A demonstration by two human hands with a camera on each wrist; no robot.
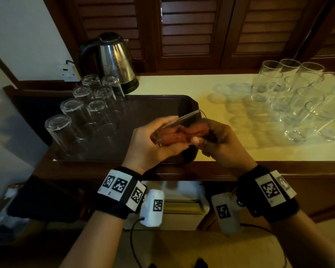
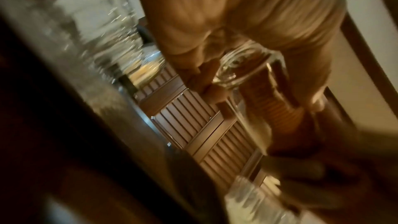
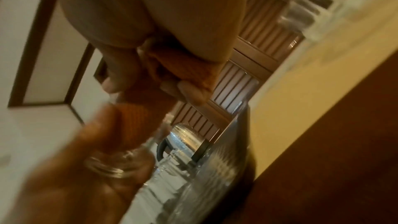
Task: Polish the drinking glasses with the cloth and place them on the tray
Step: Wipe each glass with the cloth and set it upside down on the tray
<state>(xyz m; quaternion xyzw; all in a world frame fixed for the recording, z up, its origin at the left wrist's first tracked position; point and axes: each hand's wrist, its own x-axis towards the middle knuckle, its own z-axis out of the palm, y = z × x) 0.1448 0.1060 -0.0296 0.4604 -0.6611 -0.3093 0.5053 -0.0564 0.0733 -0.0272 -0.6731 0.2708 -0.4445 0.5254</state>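
Note:
My left hand (image 1: 159, 140) grips a clear drinking glass (image 1: 184, 118) lying on its side above the near right corner of the dark tray (image 1: 159, 102). An orange-red cloth (image 1: 179, 133) is stuffed inside the glass. My right hand (image 1: 217, 139) pinches the cloth at the glass's mouth. In the left wrist view the glass's thick base (image 2: 241, 67) and the cloth (image 2: 264, 101) show through the wall. In the right wrist view my right fingers (image 3: 185, 89) hold the cloth (image 3: 137, 115) above the glass (image 3: 120, 164). Several glasses (image 1: 81, 113) stand upside down on the tray's left side.
Several upright glasses (image 1: 302, 97) cluster on the cream countertop (image 1: 230, 149) at the right. A steel kettle (image 1: 114, 60) stands behind the tray by a wall socket (image 1: 68, 71). Louvred wooden doors (image 1: 188, 29) back the counter. The counter's wooden front edge (image 1: 298, 169) runs below my hands.

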